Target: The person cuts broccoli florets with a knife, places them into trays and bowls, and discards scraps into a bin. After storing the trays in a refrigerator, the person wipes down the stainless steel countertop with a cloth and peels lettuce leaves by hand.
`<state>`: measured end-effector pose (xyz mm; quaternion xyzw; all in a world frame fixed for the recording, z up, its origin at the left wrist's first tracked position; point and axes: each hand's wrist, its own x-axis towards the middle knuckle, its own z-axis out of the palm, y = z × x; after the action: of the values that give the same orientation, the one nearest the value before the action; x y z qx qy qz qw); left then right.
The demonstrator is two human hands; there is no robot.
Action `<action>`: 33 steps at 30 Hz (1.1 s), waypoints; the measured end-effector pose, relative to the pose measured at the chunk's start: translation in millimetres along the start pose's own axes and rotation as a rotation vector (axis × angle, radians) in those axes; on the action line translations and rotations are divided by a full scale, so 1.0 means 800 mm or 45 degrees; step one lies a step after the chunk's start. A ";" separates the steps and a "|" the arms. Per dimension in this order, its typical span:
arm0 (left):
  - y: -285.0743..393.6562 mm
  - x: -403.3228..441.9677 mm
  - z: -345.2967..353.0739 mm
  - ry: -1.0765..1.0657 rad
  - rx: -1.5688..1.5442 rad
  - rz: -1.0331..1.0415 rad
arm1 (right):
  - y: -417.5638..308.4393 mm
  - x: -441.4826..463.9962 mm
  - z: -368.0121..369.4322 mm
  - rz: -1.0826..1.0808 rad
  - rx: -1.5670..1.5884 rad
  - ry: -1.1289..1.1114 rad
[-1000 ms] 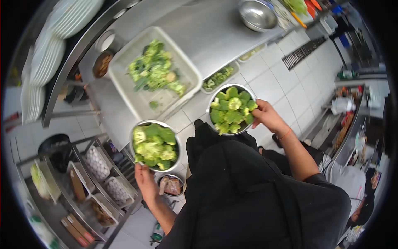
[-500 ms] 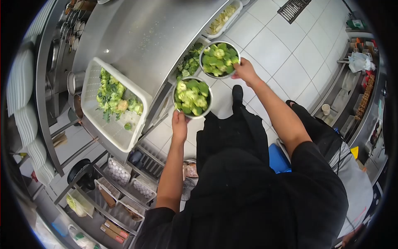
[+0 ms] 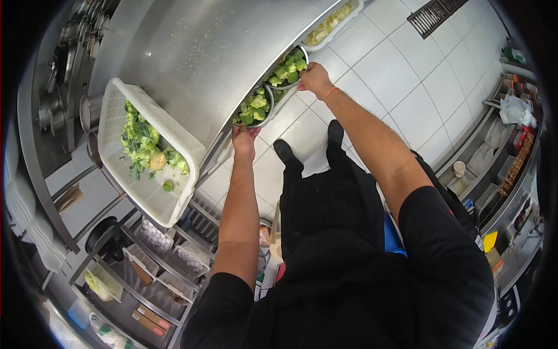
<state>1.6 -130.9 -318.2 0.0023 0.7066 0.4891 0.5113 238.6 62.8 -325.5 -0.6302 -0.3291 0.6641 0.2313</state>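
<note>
My left hand (image 3: 244, 141) is closed on the rim of a round metal bowl of broccoli florets (image 3: 254, 109). The bowl's far side is hidden under the steel counter's edge. Farther up, my right hand (image 3: 315, 80) grips the rim of a second metal bowl of broccoli (image 3: 289, 68), also partly covered by the counter edge. The two bowls sit side by side, close together. On the counter to the left, a white perforated basket (image 3: 192, 152) holds broccoli leaves and stems (image 3: 141, 139), with one loose floret (image 3: 168, 185).
The steel counter (image 3: 174, 35) has small crumbs scattered on it. A white tub of pale cut vegetables (image 3: 331, 26) is beyond the bowls. Shelves at lower left hold egg trays (image 3: 156, 235) and cartons (image 3: 150, 321). White floor tiles (image 3: 378, 81) and a drain grate (image 3: 436, 16) lie to the right.
Both hands have moved the broccoli bowls toward the counter, so they are now partly under its edge. The broccoli seen below the counter edge earlier is now mostly covered by the bowls.
</note>
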 end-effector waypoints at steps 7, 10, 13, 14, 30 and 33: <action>0.016 0.015 -0.003 0.043 -0.152 -0.045 | -0.006 -0.021 -0.023 0.151 -0.060 -0.276; 0.021 0.008 0.003 0.029 -0.058 -0.001 | -0.011 -0.028 -0.016 0.208 -0.036 -0.293; 0.023 0.021 0.008 0.115 -0.025 0.049 | -0.008 -0.033 -0.010 0.246 0.050 -0.251; 0.029 0.034 0.009 0.143 -0.024 0.055 | -0.007 -0.031 -0.010 0.254 0.073 -0.275; 0.061 0.112 0.013 0.070 0.054 0.138 | 0.031 -0.044 -0.019 0.108 0.102 -0.269; -0.002 0.117 -0.019 0.115 0.239 0.186 | 0.071 -0.064 -0.062 0.114 0.037 -0.362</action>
<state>-53.3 -94.6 -386.6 0.0797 0.7696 0.4563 0.4396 298.9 -5.6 -331.0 -0.5405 -0.3203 0.7611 0.1616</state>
